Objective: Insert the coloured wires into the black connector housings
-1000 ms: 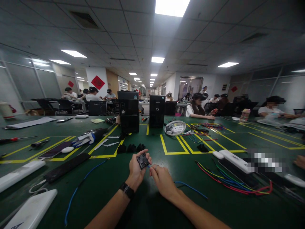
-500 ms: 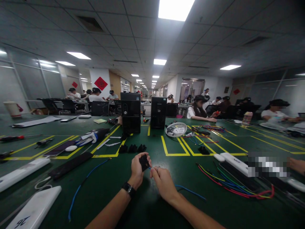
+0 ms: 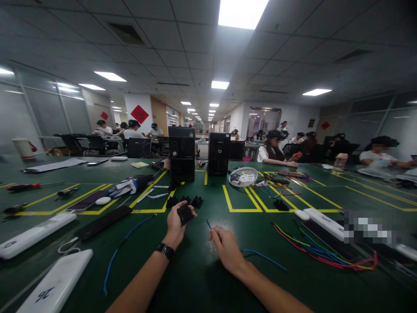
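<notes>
Resting in the left hand (image 3: 175, 224) is a black block (image 3: 185, 214).

A block (image 3: 185, 214) is in my left hand (image 3: 176, 221) and a wire (image 3: 208, 223) in my right hand (image 3: 226, 248), above the table (image 3: 202, 278). Other blocks (image 3: 171, 201) lie beyond my left hand, with two computer towers (image 3: 181, 156) farther back. A basket (image 3: 243, 185) sits right of the towers. A loose wire (image 3: 112, 258) lies left, a wire bundle (image 3: 325, 253) right.
</notes>
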Motion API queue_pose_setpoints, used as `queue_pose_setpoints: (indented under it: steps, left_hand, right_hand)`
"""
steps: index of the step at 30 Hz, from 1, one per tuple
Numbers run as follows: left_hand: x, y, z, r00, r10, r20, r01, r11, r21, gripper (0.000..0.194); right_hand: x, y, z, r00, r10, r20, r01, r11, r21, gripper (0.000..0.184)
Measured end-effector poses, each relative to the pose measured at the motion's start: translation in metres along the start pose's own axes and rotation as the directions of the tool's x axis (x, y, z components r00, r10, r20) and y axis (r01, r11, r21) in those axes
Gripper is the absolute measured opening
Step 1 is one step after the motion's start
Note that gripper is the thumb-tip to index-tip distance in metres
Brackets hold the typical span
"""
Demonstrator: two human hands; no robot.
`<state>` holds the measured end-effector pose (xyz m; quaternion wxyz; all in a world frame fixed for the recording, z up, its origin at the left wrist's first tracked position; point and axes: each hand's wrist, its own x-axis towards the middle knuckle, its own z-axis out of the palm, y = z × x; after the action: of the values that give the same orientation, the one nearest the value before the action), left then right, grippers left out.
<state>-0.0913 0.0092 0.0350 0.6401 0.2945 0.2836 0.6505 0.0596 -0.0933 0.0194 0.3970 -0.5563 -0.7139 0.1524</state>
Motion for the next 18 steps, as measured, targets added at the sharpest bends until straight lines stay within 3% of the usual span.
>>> queue_pose_setpoints:
  steps: [2, 3, 5, 7, 10, 13, 16, 18]
  left_hand:
    - [-0.006, -0.016, -0.001, 0.987, -0.154, 0.040, 0.147, 0.978, 0.148, 0.021]
    - [-0.010, -0.026, 0.001, 0.973, -0.217, 0.074, 0.198, 0.959, 0.203, 0.022]
    - [-0.017, -0.046, 0.009, 0.962, -0.244, 0.126, 0.201, 0.938, 0.282, 0.029]
    - [-0.022, -0.061, 0.016, 0.965, -0.209, 0.157, 0.145, 0.928, 0.345, 0.037]
    - [-0.021, -0.067, 0.020, 0.971, -0.154, 0.181, 0.072, 0.917, 0.393, 0.041]
    - [-0.013, -0.057, 0.016, 0.985, 0.062, 0.162, -0.125, 0.901, 0.416, 0.032]
    - [-0.007, -0.045, 0.010, 0.924, 0.291, 0.248, -0.381, 0.754, 0.535, 0.021]
    - [-0.007, -0.042, 0.008, 0.901, 0.254, 0.351, -0.429, 0.640, 0.637, 0.024]
  right_hand:
    - [0.005, -0.001, -0.003, 0.999, 0.015, -0.028, -0.016, 1.000, -0.022, 0.024]
    - [0.006, -0.001, -0.005, 0.999, 0.022, -0.024, -0.023, 0.999, -0.042, 0.029]
    - [0.007, 0.001, -0.009, 1.000, 0.030, 0.005, -0.029, 0.994, -0.102, 0.058]
    - [0.007, 0.004, -0.013, 0.999, 0.037, 0.033, -0.031, 0.986, -0.164, 0.068]
    - [0.011, 0.017, -0.021, 0.997, 0.057, 0.052, -0.044, 0.976, -0.215, 0.059]
    - [0.031, 0.038, -0.028, 0.991, 0.118, 0.055, -0.101, 0.964, -0.244, 0.054]
    - [0.066, 0.062, -0.031, 0.978, 0.168, 0.121, -0.126, 0.947, -0.296, 0.050]
    - [0.092, 0.074, -0.030, 0.972, 0.171, 0.161, -0.112, 0.939, -0.325, 0.046]
